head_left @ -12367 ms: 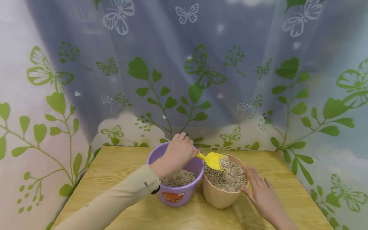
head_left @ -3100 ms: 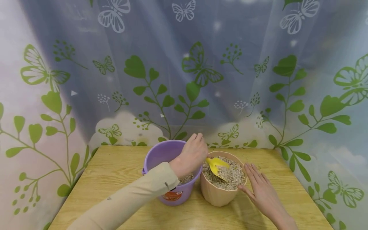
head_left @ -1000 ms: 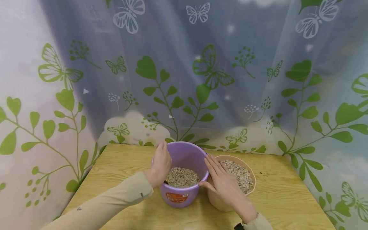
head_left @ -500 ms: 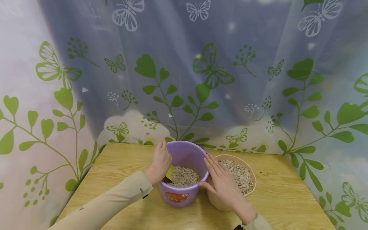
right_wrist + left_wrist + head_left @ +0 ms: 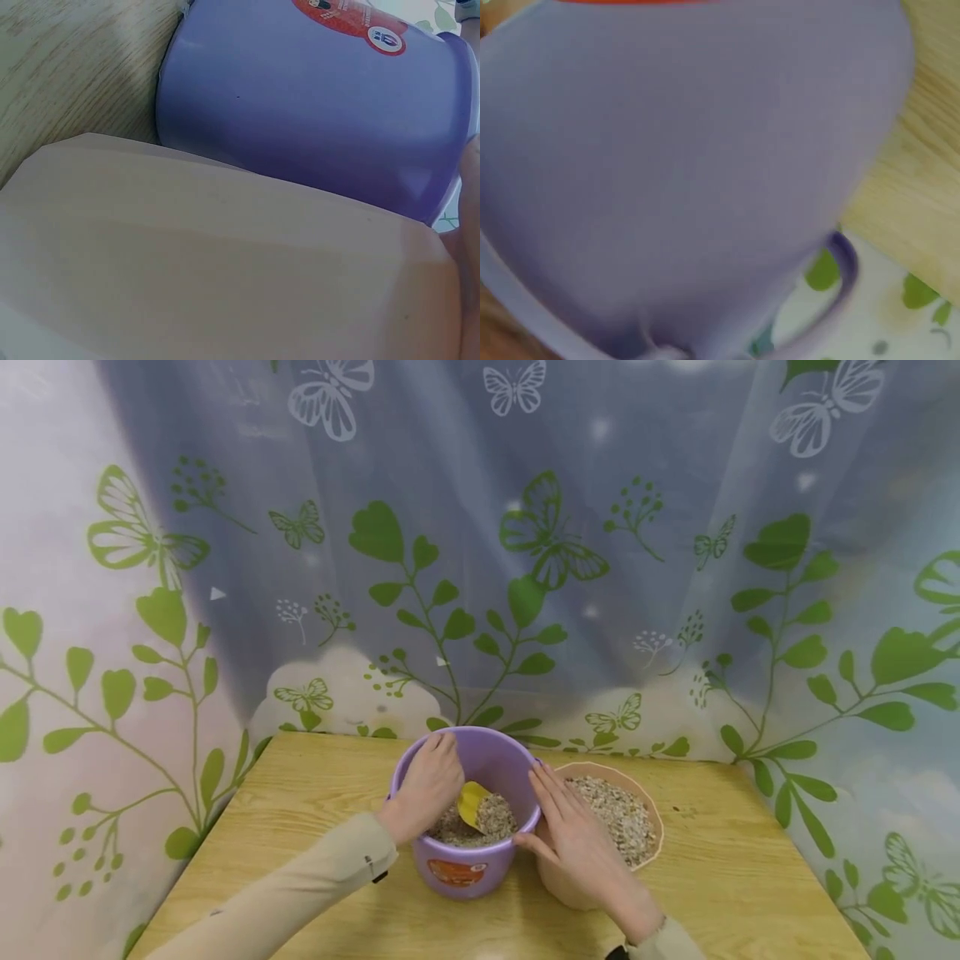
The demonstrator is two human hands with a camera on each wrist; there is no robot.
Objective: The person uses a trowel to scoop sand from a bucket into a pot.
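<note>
A purple bucket [image 5: 504, 766] stands on the table, partly filled with gravel [image 5: 450, 827]. My left hand [image 5: 427, 789] grips a small yellow scoop [image 5: 470, 802] inside the bucket's mouth; the handle is hidden by the hand. A heap of gravel lies on the scoop's blade. The fingers of my right hand [image 5: 577, 843] lie straight against the bucket's right rim, thumb spread at the front. Under that hand and to the right is a peach-coloured faceted pot [image 5: 225, 262], filled with gravel nearly to its rim. The bucket's outer wall [image 5: 690, 150] fills most of the left wrist view.
The wooden table [image 5: 322, 793] reaches back to a curtain [image 5: 480, 568] printed with leaves and butterflies, which also hangs at both sides. A red label [image 5: 457, 872] is on the bucket's front. A bucket handle [image 5: 845, 270] shows in the left wrist view. Small specks [image 5: 677, 810] lie right of the pot.
Earlier the scoop was over the pot and the right hand at the pot's side. The right hand is now at the bucket's rim. Within the last half second the scoop moved rightward through the bucket's gravel.
</note>
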